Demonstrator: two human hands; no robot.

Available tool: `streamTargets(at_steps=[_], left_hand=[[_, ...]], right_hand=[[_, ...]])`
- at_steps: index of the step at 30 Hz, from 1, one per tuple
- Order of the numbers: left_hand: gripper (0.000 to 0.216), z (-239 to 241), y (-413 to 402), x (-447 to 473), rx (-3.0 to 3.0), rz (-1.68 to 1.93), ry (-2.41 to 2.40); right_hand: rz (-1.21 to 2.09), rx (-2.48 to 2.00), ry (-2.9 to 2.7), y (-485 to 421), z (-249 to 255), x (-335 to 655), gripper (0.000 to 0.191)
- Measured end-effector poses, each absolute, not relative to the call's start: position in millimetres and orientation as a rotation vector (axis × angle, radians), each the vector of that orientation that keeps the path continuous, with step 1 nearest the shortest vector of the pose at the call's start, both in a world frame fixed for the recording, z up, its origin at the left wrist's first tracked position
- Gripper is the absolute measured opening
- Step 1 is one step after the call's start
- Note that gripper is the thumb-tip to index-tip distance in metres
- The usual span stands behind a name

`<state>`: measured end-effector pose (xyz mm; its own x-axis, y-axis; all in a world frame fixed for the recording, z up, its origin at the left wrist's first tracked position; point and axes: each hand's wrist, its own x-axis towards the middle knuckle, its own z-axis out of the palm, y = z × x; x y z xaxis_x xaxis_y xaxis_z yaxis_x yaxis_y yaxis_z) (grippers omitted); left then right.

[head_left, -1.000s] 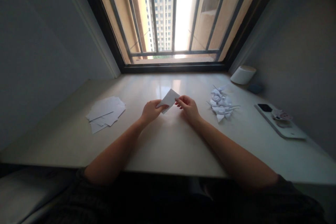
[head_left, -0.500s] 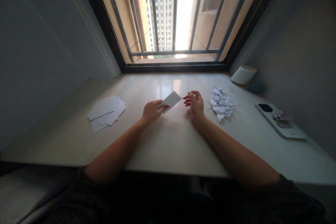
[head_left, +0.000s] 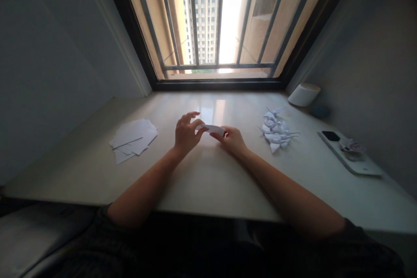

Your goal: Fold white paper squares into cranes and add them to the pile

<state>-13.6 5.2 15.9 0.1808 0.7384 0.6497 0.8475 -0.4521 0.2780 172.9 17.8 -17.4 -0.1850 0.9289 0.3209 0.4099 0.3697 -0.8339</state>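
A folded piece of white paper (head_left: 215, 129) is held above the middle of the table, tilted so that only a narrow, slightly bowed strip of it shows. My left hand (head_left: 188, 134) pinches its left end between thumb and index finger, the other fingers raised and curled. At the right end, my right hand (head_left: 233, 140) grips it with the thumb on the near side; its other fingers are partly hidden behind. To the right of my hands lies a heap of small folded white paper shapes (head_left: 276, 130) with pointed tips.
Flat white paper sheets (head_left: 133, 139) lie in a loose stack on the left of the pale table (head_left: 208, 182). At right is a white phone (head_left: 350, 154) with a crinkled-looking grip on its back. A white cylindrical object (head_left: 304, 94) stands near the barred window (head_left: 218, 84).
My right hand has moved left and taken hold of the paper's right end. The paper has turned from a broad face to a thin strip. My left hand's outer fingers have lifted.
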Motion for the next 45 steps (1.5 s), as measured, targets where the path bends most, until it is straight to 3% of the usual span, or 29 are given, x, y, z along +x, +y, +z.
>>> streamTargets(at_steps=[2, 7, 9, 13, 15, 24, 31, 37, 45], left_hand=[[0.021, 18, 4, -13, -2.275, -1.167, -1.512], [0.071, 17, 5, -12, -2.199, -1.5, -1.505], [0.078, 13, 8, -11, -2.199, -1.645, -1.59], [0.038, 7, 8, -5, -2.496, -1.689, -1.751], [0.028, 7, 5, -2, -2.606, -1.7, -1.784], [0.029, 6, 5, 0, -2.513, -1.874, -1.985], [0.032, 8, 7, 1, -2.48, -2.392, -2.087], [0.031, 13, 12, -3, -2.079, -2.55, -2.304], [0.027, 15, 14, -9, -1.938, -2.674, -2.178]], right_hand=[[0.773, -1.21, -1.754, 17, -18, 172, 0.039], [0.978, -1.178, -1.399, 19, -15, 167, 0.039], [1.097, -1.105, -1.242, 20, -12, 166, 0.039], [1.243, -1.005, -1.163, 18, -7, 165, 0.038], [1.267, -0.986, -1.199, 16, -6, 164, 0.037], [1.316, -0.999, -1.356, 14, -10, 162, 0.04], [1.275, -0.978, -1.447, 14, -12, 164, 0.036], [1.301, -0.989, -1.51, 10, -9, 164, 0.036], [1.335, -1.009, -1.519, 6, -6, 161, 0.039]])
